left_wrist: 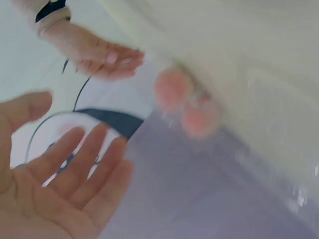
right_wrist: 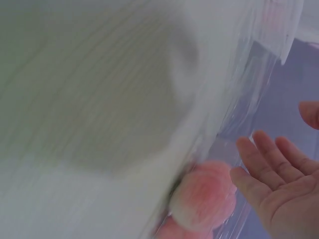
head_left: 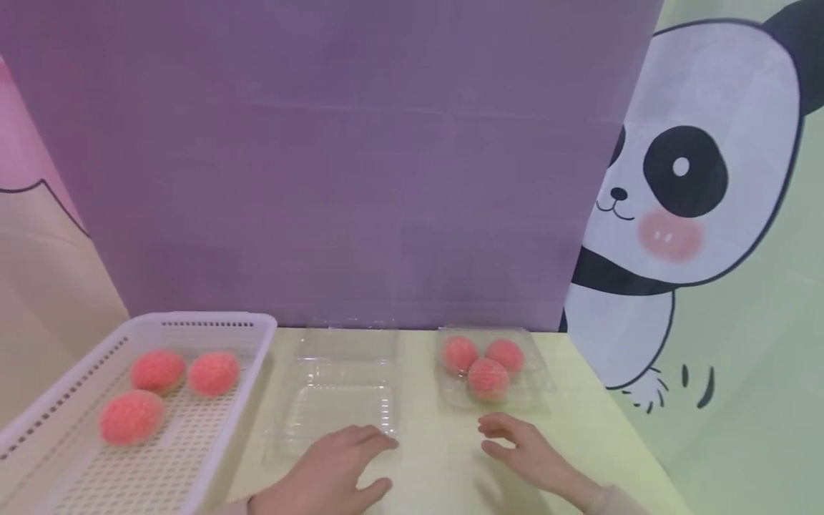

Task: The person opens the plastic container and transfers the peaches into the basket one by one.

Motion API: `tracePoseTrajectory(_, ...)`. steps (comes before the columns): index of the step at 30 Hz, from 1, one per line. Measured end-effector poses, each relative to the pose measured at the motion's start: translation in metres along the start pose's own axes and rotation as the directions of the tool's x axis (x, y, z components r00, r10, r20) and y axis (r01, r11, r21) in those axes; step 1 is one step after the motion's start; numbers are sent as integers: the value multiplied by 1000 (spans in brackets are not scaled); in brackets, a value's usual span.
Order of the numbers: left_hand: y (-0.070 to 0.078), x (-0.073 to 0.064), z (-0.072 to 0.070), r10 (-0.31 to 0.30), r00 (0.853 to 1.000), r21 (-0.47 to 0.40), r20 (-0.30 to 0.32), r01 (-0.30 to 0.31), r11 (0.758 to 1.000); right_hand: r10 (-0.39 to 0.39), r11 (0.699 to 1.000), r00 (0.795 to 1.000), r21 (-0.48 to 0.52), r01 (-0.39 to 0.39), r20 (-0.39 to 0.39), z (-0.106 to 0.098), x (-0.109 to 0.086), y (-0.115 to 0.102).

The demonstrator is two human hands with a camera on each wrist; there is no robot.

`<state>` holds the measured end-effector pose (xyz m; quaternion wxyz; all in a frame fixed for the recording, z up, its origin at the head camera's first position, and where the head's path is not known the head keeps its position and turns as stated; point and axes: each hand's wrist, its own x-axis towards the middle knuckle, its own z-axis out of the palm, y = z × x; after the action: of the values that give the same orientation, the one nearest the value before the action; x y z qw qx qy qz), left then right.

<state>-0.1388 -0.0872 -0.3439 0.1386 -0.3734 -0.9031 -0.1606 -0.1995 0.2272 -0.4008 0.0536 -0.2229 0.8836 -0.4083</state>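
My left hand (head_left: 335, 468) hovers over the front edge of a clear plastic box (head_left: 341, 411), whose lid is raised at the back; its fingers are spread and hold nothing, as the left wrist view also shows. In front of a second clear box (head_left: 450, 393) with three pink fuzzy peaches (head_left: 488, 379) is my right hand (head_left: 531, 454), its palm facing inward and its grasp bare. The right wrist view has the peaches (right_wrist: 202, 196) just beside the fingers (right_wrist: 261, 159).
On the left stands a white slotted basket (head_left: 212, 458) with three more peaches (head_left: 131, 417) in it. Both boxes rest on a pale yellow table (head_left: 425, 458). A purple sheet (head_left: 347, 179) hangs behind, with a panda print (head_left: 695, 214) to the right.
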Motion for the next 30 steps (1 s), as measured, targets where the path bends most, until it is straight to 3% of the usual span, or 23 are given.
tracePoseTrajectory(6, 11, 46, 22, -106, 994, -209, -29, 97, 973, 44, 996, 996, -77, -50, -76, -26, -11, 16)
tracePoseTrajectory(9, 9, 70, 28, -172, 985, -320, 12, 167, 933, 53, 992, 990, -106, -67, -134, -39, -14, 25)
tracePoseTrajectory(12, 5, 92, 33, -239, 969, -441, 64, 242, 864, 94, 987, 973, -107, -119, -213, -51, -14, 34)
tracePoseTrajectory(15, -1, 112, 39, -310, 945, -545, 106, 316, 777, 138, 980, 945, -95, -173, -298, -63, -12, 44)
tracePoseTrajectory(18, -9, 131, 46, -376, 915, -586, 147, 386, 712, 181, 972, 920, -83, -222, -347, -76, -8, 56)
tracePoseTrajectory(21, -19, 146, 55, -425, 887, -573, 178, 445, 688, 201, 973, 914, -38, -229, -351, -88, -2, 69)
tracePoseTrajectory(24, -28, 159, 64, -480, 852, -538, 209, 510, 671, 219, 973, 921, 5, -230, -322, -97, 6, 80)
tracePoseTrajectory(28, -37, 170, 73, -536, 802, -505, 265, 589, 631, 279, 960, 935, 50, -275, -219, -101, 20, 93)
tracePoseTrajectory(30, -39, 174, 79, -532, 788, -503, 310, 610, 612, 309, 951, 938, 74, -300, -161, -101, 28, 100)
